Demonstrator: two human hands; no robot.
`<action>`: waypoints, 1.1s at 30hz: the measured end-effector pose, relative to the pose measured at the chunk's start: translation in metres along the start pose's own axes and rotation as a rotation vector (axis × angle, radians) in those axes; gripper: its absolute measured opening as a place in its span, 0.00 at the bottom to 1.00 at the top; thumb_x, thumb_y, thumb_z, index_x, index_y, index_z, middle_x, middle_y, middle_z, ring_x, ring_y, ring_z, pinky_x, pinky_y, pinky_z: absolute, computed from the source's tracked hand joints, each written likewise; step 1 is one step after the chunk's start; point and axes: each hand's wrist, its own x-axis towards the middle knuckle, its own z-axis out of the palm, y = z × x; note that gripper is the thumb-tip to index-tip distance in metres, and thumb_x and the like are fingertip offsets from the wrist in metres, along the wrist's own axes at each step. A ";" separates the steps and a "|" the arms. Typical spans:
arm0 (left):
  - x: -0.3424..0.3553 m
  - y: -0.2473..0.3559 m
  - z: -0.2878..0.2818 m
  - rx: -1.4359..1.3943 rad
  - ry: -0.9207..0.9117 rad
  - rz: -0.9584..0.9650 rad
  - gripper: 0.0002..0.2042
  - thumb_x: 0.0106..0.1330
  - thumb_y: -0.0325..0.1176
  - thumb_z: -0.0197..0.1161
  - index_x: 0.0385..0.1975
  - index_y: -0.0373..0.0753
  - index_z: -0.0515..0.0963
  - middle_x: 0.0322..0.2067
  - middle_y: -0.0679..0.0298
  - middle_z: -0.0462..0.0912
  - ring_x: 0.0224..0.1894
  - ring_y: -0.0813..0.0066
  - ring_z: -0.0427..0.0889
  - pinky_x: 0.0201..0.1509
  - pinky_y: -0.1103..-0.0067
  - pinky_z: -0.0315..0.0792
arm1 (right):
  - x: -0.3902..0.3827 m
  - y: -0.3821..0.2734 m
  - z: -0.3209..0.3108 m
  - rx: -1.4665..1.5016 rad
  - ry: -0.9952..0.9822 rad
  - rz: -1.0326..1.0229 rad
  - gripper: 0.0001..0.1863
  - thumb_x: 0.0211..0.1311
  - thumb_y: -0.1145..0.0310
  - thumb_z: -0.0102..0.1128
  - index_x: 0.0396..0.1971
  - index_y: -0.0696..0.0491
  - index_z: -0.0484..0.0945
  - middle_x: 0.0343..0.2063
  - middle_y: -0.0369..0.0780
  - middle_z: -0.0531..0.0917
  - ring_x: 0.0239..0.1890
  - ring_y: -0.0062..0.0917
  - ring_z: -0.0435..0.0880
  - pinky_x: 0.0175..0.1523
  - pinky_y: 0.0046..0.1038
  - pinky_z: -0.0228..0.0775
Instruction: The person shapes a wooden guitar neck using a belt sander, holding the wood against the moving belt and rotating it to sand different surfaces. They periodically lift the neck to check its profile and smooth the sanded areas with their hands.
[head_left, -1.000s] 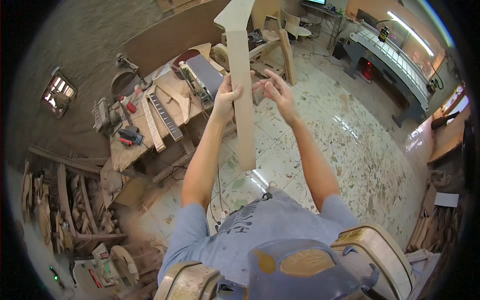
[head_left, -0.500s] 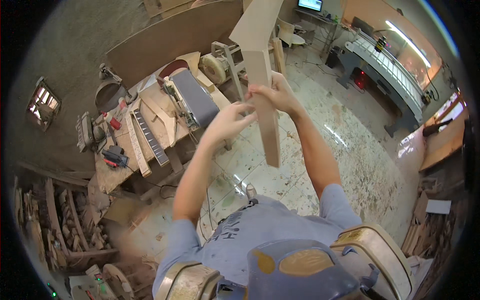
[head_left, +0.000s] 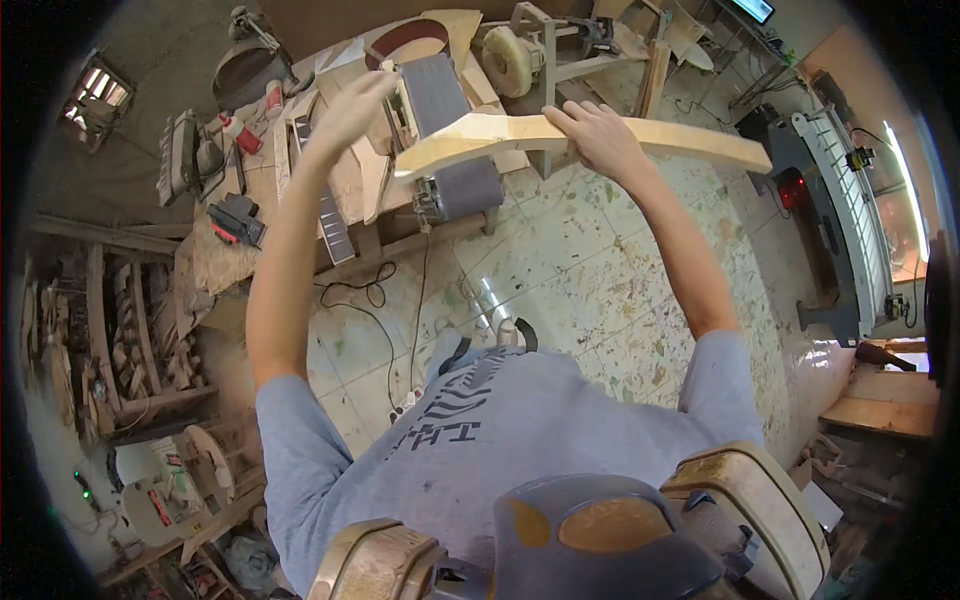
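My right hand (head_left: 600, 140) is closed around the middle of a long, bent piece of pale wood (head_left: 700, 142), held level above the floor. Its wider left end reaches across the front of a belt sander (head_left: 436, 92) with a dark grey belt. Stretched out toward the sander's left side is my left hand (head_left: 352, 112), slightly blurred, with nothing visible in it. Whether its fingertips touch the machine I cannot tell.
The sander stands on a wooden workbench (head_left: 205, 272) with a red-capped bottle (head_left: 242, 136), a black-and-red power tool (head_left: 236, 220) and wooden pieces. Cables (head_left: 372, 290) trail over the dusty tiled floor. Offcuts fill a rack (head_left: 125, 330) at left; a long machine (head_left: 850, 230) stands right.
The bent wood has turned from upright to crosswise in my right hand. My left hand has moved away from it, left and forward, to beside the sander. The view has shifted nearer the bench.
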 end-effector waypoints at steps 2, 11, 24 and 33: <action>0.029 -0.024 0.036 0.029 -0.050 -0.049 0.30 0.75 0.56 0.49 0.67 0.40 0.72 0.67 0.56 0.73 0.70 0.63 0.69 0.73 0.71 0.59 | 0.014 0.003 0.017 -0.046 -0.027 -0.055 0.26 0.57 0.77 0.58 0.57 0.47 0.71 0.42 0.36 0.80 0.47 0.32 0.82 0.47 0.33 0.71; 0.095 -0.056 0.143 0.445 0.000 0.002 0.32 0.74 0.59 0.41 0.75 0.52 0.59 0.78 0.46 0.42 0.80 0.44 0.39 0.79 0.48 0.37 | 0.050 0.019 0.068 -0.136 -0.015 -0.212 0.23 0.60 0.70 0.57 0.57 0.45 0.71 0.38 0.33 0.78 0.44 0.27 0.80 0.46 0.31 0.71; 0.133 -0.079 0.165 0.693 -0.041 -0.027 0.30 0.78 0.56 0.32 0.78 0.59 0.50 0.80 0.57 0.37 0.81 0.54 0.33 0.77 0.43 0.25 | 0.113 0.064 0.118 -0.143 0.064 -0.411 0.25 0.62 0.67 0.54 0.61 0.42 0.69 0.38 0.31 0.77 0.42 0.24 0.79 0.49 0.29 0.68; 0.131 -0.079 0.164 0.549 0.048 -0.189 0.31 0.78 0.56 0.31 0.78 0.55 0.49 0.79 0.55 0.38 0.81 0.53 0.33 0.77 0.44 0.25 | 0.152 0.082 0.134 -0.061 0.099 -0.543 0.23 0.62 0.68 0.54 0.59 0.46 0.71 0.40 0.33 0.81 0.44 0.26 0.80 0.57 0.34 0.68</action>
